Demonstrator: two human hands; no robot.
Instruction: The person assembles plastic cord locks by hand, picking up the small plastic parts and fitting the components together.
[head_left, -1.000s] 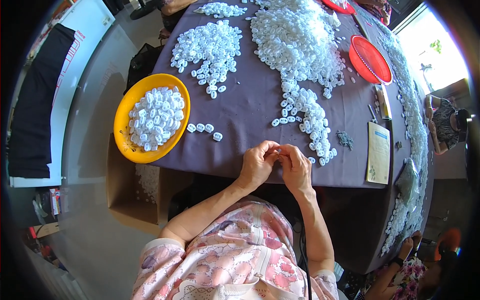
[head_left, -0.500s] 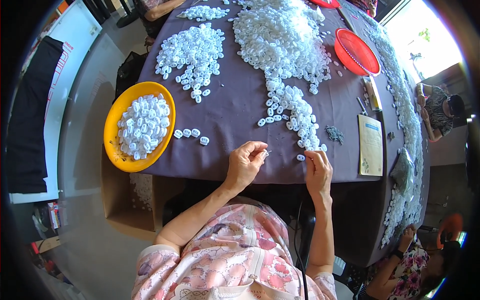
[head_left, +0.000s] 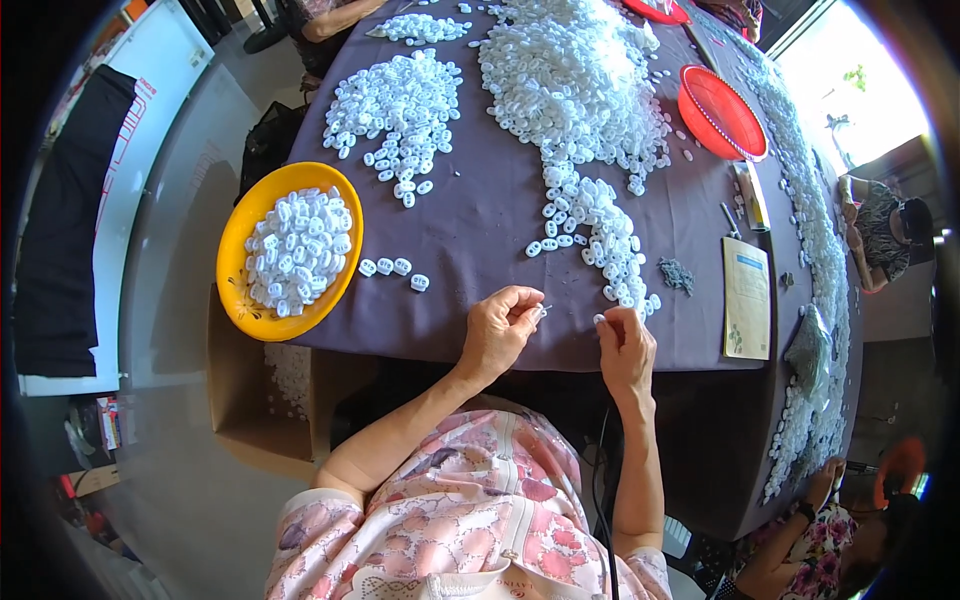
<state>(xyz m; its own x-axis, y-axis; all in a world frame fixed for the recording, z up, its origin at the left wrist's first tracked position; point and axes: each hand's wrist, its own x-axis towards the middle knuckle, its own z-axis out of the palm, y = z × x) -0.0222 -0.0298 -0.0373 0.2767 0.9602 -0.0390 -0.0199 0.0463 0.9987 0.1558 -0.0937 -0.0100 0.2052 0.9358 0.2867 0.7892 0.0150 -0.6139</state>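
Above the table's front edge, my left hand (head_left: 503, 330) is closed in a pinch on a small white piece (head_left: 542, 311) with a thin tip sticking out; its kind is too small to tell. To its right, my right hand (head_left: 627, 350) pinches a white oval plastic piece (head_left: 599, 319) between thumb and fingertips. The two hands are a short gap apart. Just beyond the right hand, a trail of the same oval pieces (head_left: 612, 245), with small dark holes, runs back to a large heap (head_left: 565, 85). Several finished-looking ovals (head_left: 419, 283) lie left of my left hand.
A yellow bowl (head_left: 232, 290) full of white pieces stands at the left edge, above a cardboard box (head_left: 255, 435). Red basket (head_left: 722, 112), a tan booklet (head_left: 746, 300) and a grey-green clump (head_left: 676, 275) lie right. Other people sit around the tables.
My right hand has taken an oval piece from the table's front and moved slightly left, toward my left hand. My left hand keeps its pinch. The whole view has shifted a little.
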